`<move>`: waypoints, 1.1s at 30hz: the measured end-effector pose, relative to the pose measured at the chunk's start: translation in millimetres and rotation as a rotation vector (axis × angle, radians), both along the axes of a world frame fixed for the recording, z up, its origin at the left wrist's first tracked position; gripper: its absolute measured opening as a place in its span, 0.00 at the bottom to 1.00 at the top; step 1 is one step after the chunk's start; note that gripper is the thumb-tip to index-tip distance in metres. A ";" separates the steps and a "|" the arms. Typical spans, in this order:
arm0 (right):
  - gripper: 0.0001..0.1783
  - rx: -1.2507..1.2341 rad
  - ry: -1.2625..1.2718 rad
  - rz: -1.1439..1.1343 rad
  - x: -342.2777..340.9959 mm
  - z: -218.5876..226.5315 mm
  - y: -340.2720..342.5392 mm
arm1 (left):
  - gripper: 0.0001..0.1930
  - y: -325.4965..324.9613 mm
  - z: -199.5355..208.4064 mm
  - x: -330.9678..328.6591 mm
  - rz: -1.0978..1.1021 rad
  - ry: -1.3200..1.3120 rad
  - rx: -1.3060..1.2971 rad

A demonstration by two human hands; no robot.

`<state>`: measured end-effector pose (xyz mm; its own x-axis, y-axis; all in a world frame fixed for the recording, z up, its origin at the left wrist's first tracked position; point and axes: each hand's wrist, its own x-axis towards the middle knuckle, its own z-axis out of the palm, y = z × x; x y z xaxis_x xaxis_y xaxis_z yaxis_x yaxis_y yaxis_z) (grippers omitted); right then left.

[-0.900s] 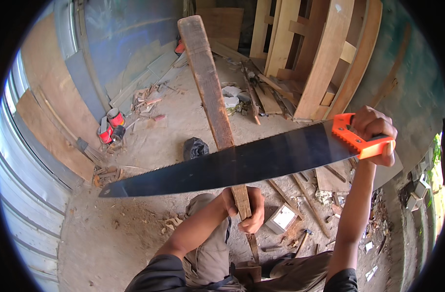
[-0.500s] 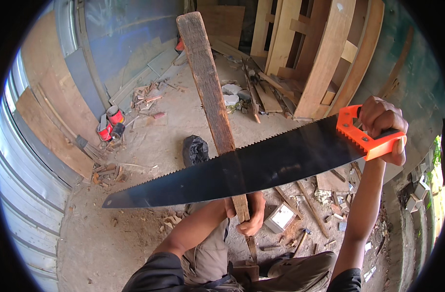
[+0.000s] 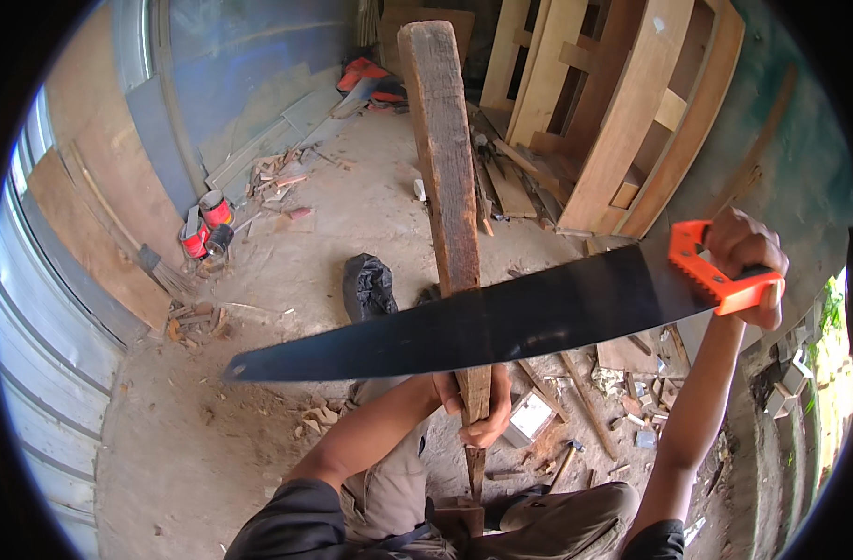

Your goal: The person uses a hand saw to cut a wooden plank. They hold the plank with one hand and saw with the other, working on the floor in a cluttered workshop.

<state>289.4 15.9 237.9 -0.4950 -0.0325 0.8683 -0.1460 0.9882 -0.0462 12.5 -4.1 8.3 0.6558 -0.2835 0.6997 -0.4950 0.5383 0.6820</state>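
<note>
My left hand (image 3: 492, 415) is wrapped round the lower part of a long, rough, weathered wooden plank (image 3: 445, 168). The plank stands nearly upright, its lower end narrowing between my knees. At the upper right, my right hand (image 3: 751, 252) grips a hand saw by its orange handle. The saw's long dark blade (image 3: 548, 313) runs leftward across the view, in front of the plank and above my left hand. It hides part of the plank, and I cannot tell whether the two touch. The blade's tip lies at the left, lower than the handle.
A hammer (image 3: 566, 462), a white box (image 3: 531, 418) and wood scraps lie on the floor at right. A black plastic bag (image 3: 369, 287) sits beyond the blade. Red cans (image 3: 216, 209) and a broom (image 3: 160, 271) are at left; wooden frames (image 3: 608, 121) lean at the back right.
The plank's top has swung right, bringing it more upright. The saw has shifted slightly right, with its handle a little lower and its tip a little higher. Both hands keep their grips.
</note>
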 end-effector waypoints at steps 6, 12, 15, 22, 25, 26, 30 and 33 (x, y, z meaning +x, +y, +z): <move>0.23 0.000 -0.028 -0.014 -25.2 0.9 -14.2 | 0.20 0.6 2.9 7.5 -0.017 0.007 0.032; 0.24 -0.006 0.061 -0.016 -3.7 -5.5 -7.0 | 0.21 0.9 0.9 7.6 0.024 -0.002 0.001; 0.25 -0.025 0.044 -0.031 -26.6 -12.6 -10.2 | 0.21 2.9 -4.4 7.5 0.069 0.062 -0.035; 0.30 -0.656 0.841 -0.166 102.1 -95.9 21.8 | 0.19 35.7 -34.9 -12.4 0.322 0.086 -0.149; 0.31 -0.911 1.231 -0.360 107.6 -142.0 2.1 | 0.20 46.2 -44.3 -24.7 0.446 0.143 -0.200; 0.31 -0.931 1.256 -0.427 111.2 -162.9 -4.5 | 0.20 47.7 -45.2 -27.5 0.494 0.170 -0.216; 0.26 -0.751 1.035 -0.829 117.3 -206.5 -13.4 | 0.20 44.0 -45.3 -21.2 0.565 0.227 -0.264; 0.25 -0.757 1.105 -0.737 94.8 -199.0 -37.3 | 0.20 44.0 -40.2 -15.7 0.655 0.288 -0.289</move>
